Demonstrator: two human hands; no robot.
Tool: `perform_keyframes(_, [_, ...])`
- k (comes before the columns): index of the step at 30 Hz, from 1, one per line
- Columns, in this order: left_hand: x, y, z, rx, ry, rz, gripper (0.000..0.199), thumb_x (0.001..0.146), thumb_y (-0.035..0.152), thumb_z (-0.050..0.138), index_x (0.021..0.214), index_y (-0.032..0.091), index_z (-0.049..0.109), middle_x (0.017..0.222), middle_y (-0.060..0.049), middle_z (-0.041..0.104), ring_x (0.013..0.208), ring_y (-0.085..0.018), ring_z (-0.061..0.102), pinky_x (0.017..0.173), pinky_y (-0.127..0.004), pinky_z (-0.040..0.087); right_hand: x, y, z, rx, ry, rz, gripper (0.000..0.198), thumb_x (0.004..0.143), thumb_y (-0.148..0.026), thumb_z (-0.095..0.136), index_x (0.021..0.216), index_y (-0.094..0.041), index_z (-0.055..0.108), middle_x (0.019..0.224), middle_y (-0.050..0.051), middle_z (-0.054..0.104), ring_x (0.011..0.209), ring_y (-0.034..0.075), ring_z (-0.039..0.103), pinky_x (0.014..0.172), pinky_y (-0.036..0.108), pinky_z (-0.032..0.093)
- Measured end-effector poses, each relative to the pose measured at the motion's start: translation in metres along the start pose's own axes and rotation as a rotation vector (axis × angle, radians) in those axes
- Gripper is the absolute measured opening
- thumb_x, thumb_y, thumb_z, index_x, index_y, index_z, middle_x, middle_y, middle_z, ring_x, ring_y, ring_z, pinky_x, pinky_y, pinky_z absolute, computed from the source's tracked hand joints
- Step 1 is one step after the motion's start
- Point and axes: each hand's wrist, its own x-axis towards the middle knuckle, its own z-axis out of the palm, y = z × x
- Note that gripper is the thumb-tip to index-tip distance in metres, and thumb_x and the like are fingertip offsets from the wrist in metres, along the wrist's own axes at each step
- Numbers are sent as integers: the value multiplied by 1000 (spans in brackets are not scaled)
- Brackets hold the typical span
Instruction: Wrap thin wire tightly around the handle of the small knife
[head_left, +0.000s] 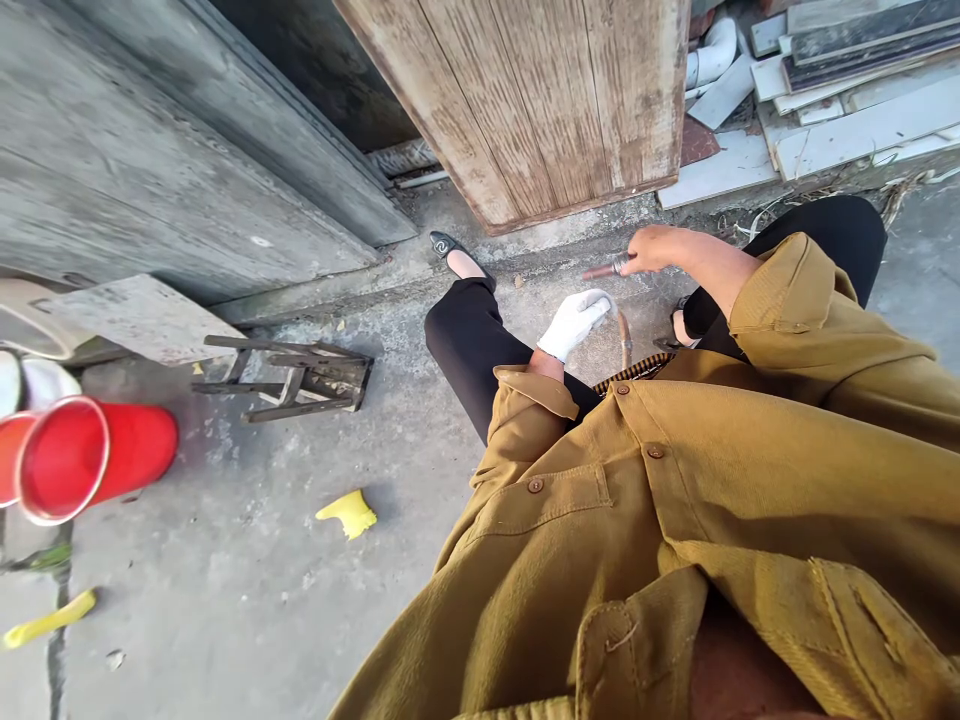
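My left hand (576, 324), in a white glove, is closed at the fingertips on one end of a curved strip (625, 335), pale near the glove and brown lower down. The strip arches down to a yellow-and-black striped edge (634, 371) in front of my shirt; what that edge belongs to is mostly hidden. Bare and closed, my right hand (651, 248) grips a short reddish-brown rod (600, 271) with a pale band beside the fingers. The rod points left, above the gloved hand and apart from it.
A wooden panel (555, 110) stands ahead on a concrete step, with stacked boards (862, 125) and a white pipe (712, 55) to its right. Leftward are a small wooden stool (300, 378) on its side, red buckets (139, 445) and yellow pieces (349, 512) on the concrete floor.
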Motion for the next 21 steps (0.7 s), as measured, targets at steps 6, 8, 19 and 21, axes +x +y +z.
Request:
perform_keyframes(6, [6, -14, -11, 44, 25, -34, 43, 82, 59, 77, 79, 17, 67, 62, 0, 57, 61, -13, 47, 63, -29, 42, 3, 10, 15, 46, -597, -239, 51, 87, -62, 86, 74, -15, 70, 68, -1, 60, 62, 12, 54, 68, 29, 41])
perform_keyframes(8, [9, -18, -12, 19, 29, -20, 37, 85, 52, 77, 79, 17, 67, 68, -1, 60, 64, -14, 51, 65, -29, 45, 2, 9, 15, 116, -641, -356, 54, 87, -66, 84, 75, -15, 68, 69, -2, 60, 63, 11, 53, 69, 28, 41])
perform_keyframes(19, [10, -15, -5, 2, 89, -1, 33, 101, 46, 68, 84, 17, 69, 63, -1, 57, 58, -13, 49, 59, -27, 41, -18, 0, -9, 618, 319, -277, 58, 111, -67, 42, 118, -17, 71, 74, 8, 65, 74, 21, 59, 69, 32, 53])
perform_keyframes(21, [6, -8, -2, 41, 46, 0, 35, 99, 49, 68, 85, 17, 69, 61, 1, 54, 57, -13, 47, 57, -27, 39, -11, 1, -9, 528, 375, -169, 61, 113, -65, 39, 123, -16, 72, 78, 11, 67, 79, 23, 64, 72, 35, 55])
